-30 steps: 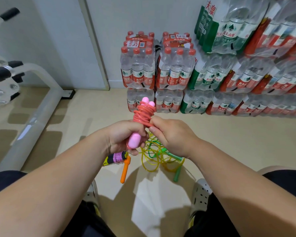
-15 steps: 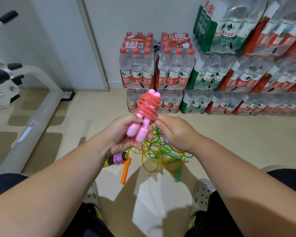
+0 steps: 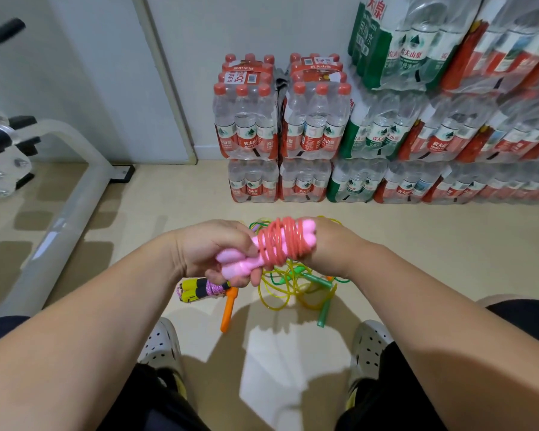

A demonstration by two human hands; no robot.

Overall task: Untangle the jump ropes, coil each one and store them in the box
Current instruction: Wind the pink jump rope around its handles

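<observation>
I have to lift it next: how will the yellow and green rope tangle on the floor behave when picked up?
Probably floppy: the tangle lies in loose, sagging loops. Likely to come up as one clump, since the cords cross each other. The green handle at its edge would probably dangle and swing.

Two hands (image 3: 206, 250) (image 3: 333, 247), two shoes (image 3: 159, 346) (image 3: 371, 343), two coiled ropes (image 3: 280, 241) (image 3: 206, 289), one tangled heap (image 3: 290, 289).
</observation>
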